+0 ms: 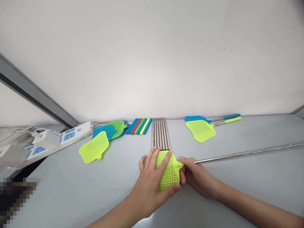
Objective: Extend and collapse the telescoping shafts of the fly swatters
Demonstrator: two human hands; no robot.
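Over the near desk (114, 190), the left hand (150, 176) had a spread-fingered grip on the yellow swatter head (169, 175), the right hand (199, 177) a closed one around the rod (220, 157), where crooked pressure could have bent the neck (178, 164).

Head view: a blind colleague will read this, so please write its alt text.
Left hand on a yellow-green swatter head, right hand holding the end of a long metal rod at its neck. Beyond, left to right, lie loose swatter heads, coloured handles, metal rods and two assembled swatters.
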